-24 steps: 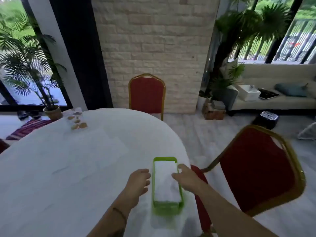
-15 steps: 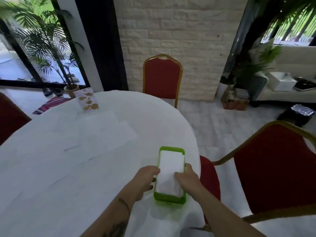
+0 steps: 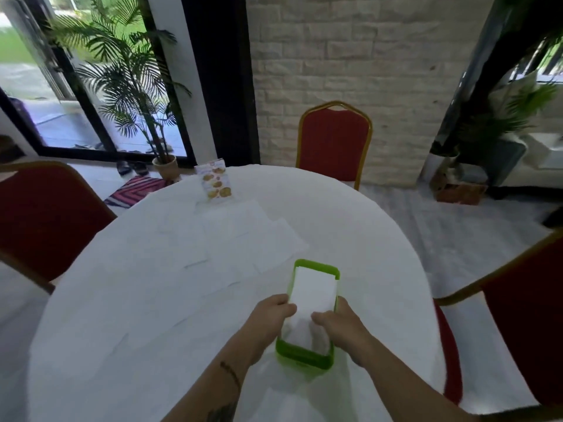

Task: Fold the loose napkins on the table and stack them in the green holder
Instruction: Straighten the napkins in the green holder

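Stacking step: left hand (image 3: 269,312) and right hand (image 3: 336,319), fingers curled, press folded napkin (image 3: 312,295) into green holder (image 3: 304,357) at surface (image 3: 152,315) near edge. Loose napkins (image 3: 243,236) beyond; next likely fetch 1.

Pale brick wall (image 3: 350,56), red gold-framed chair (image 3: 334,144), potted palm (image 3: 131,80) by glass door (image 3: 45,95), grey floor (image 3: 457,226)
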`<state>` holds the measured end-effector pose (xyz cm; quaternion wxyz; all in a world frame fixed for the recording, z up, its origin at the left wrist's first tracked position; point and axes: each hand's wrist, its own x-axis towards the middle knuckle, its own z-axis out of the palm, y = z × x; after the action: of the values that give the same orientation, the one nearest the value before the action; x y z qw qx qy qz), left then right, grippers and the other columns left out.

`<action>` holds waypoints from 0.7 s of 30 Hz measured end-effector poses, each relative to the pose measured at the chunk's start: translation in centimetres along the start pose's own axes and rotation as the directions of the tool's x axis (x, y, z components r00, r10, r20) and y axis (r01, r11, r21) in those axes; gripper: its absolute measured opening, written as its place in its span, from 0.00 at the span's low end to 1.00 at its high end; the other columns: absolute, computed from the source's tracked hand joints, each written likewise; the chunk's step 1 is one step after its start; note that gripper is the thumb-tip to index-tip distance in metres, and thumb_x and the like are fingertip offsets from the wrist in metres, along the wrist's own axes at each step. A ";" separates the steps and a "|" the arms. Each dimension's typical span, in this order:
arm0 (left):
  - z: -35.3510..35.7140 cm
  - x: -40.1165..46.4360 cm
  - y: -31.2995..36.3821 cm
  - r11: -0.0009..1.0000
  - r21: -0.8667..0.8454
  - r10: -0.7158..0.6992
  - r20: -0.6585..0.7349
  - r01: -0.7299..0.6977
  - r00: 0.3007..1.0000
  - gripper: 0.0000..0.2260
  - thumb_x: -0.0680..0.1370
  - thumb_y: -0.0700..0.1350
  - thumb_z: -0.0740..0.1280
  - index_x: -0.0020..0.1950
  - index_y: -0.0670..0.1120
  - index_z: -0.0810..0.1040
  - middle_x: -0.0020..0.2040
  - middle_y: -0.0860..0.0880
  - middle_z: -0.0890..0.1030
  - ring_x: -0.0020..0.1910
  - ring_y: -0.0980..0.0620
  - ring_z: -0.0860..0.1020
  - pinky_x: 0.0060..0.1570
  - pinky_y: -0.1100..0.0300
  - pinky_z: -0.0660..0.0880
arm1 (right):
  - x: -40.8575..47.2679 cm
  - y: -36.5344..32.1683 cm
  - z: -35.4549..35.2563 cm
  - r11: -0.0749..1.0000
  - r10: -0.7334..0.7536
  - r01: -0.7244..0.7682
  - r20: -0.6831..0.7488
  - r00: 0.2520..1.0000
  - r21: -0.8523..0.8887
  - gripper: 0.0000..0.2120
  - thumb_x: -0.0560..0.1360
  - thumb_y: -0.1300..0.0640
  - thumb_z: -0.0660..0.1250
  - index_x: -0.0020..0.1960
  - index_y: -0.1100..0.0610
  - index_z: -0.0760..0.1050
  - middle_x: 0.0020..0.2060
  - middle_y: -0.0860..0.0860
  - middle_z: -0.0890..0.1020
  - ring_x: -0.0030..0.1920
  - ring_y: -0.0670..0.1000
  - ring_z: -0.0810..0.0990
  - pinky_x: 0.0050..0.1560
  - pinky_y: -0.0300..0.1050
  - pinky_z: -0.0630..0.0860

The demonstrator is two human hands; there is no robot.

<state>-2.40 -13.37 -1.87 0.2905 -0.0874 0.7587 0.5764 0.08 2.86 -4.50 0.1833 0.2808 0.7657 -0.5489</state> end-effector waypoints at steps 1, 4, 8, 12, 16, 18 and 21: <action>-1.7 -0.1 -0.6 1.000 0.002 -0.003 0.007 0.003 1.000 0.11 0.76 0.43 0.63 0.54 0.47 0.81 0.52 0.47 0.83 0.52 0.48 0.81 0.57 0.48 0.78 | -0.4 -0.5 1.6 1.000 -0.001 0.001 -0.004 1.000 0.008 0.30 0.71 0.51 0.68 0.71 0.52 0.63 0.62 0.52 0.77 0.57 0.55 0.77 0.56 0.52 0.78; -6.3 -0.1 -2.2 1.000 -0.013 -0.011 0.043 0.012 0.999 0.13 0.76 0.42 0.63 0.60 0.48 0.79 0.55 0.48 0.83 0.54 0.48 0.80 0.55 0.51 0.78 | -1.7 -1.8 6.5 0.999 -0.001 0.003 -0.050 0.999 0.039 0.28 0.73 0.53 0.67 0.71 0.52 0.63 0.61 0.52 0.77 0.56 0.54 0.77 0.51 0.48 0.76; -10.3 -0.4 -3.6 0.996 -0.093 0.027 0.122 -0.016 0.992 0.10 0.78 0.38 0.61 0.54 0.46 0.80 0.49 0.49 0.83 0.48 0.52 0.80 0.44 0.60 0.77 | -3.0 -3.0 10.9 0.997 0.019 -0.008 -0.138 0.990 0.080 0.27 0.73 0.55 0.66 0.70 0.53 0.64 0.59 0.53 0.76 0.54 0.54 0.76 0.44 0.45 0.73; -11.4 -1.0 -4.6 0.992 -0.125 0.063 0.218 -0.036 0.974 0.12 0.78 0.38 0.61 0.57 0.45 0.80 0.52 0.48 0.84 0.51 0.49 0.82 0.49 0.57 0.78 | -4.9 -3.2 12.2 0.998 0.038 -0.028 -0.202 0.979 0.048 0.26 0.72 0.56 0.65 0.69 0.53 0.66 0.60 0.53 0.76 0.56 0.54 0.76 0.50 0.47 0.74; -12.3 -1.0 -5.4 0.987 -0.082 0.151 0.203 -0.137 0.968 0.12 0.76 0.39 0.63 0.56 0.48 0.80 0.56 0.51 0.82 0.55 0.51 0.79 0.56 0.55 0.75 | -5.9 -3.9 12.1 0.999 0.000 -0.012 -0.256 0.967 -0.046 0.25 0.69 0.58 0.64 0.67 0.53 0.69 0.60 0.53 0.77 0.57 0.55 0.77 0.59 0.52 0.76; -13.3 -1.1 -6.1 0.983 -0.013 0.185 0.099 -0.184 0.978 0.15 0.75 0.40 0.64 0.60 0.52 0.77 0.57 0.55 0.79 0.57 0.52 0.76 0.61 0.54 0.73 | -6.2 -4.3 12.3 0.983 -0.073 0.015 -0.311 0.948 -0.184 0.30 0.69 0.58 0.62 0.71 0.53 0.66 0.65 0.54 0.74 0.63 0.56 0.73 0.65 0.52 0.73; -17.0 -1.2 -7.8 0.977 0.055 0.212 -0.105 -0.207 0.972 0.16 0.75 0.39 0.63 0.60 0.51 0.79 0.57 0.54 0.80 0.56 0.53 0.78 0.62 0.51 0.74 | -7.0 -5.9 14.4 0.899 -0.264 0.097 -0.351 0.898 -0.428 0.30 0.73 0.59 0.61 0.75 0.53 0.63 0.72 0.52 0.66 0.71 0.55 0.65 0.70 0.50 0.64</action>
<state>-3.55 -31.85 -4.77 0.1874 -0.0323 0.7910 0.5816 1.38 -13.71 -0.83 0.0235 0.2697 0.9057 -0.3263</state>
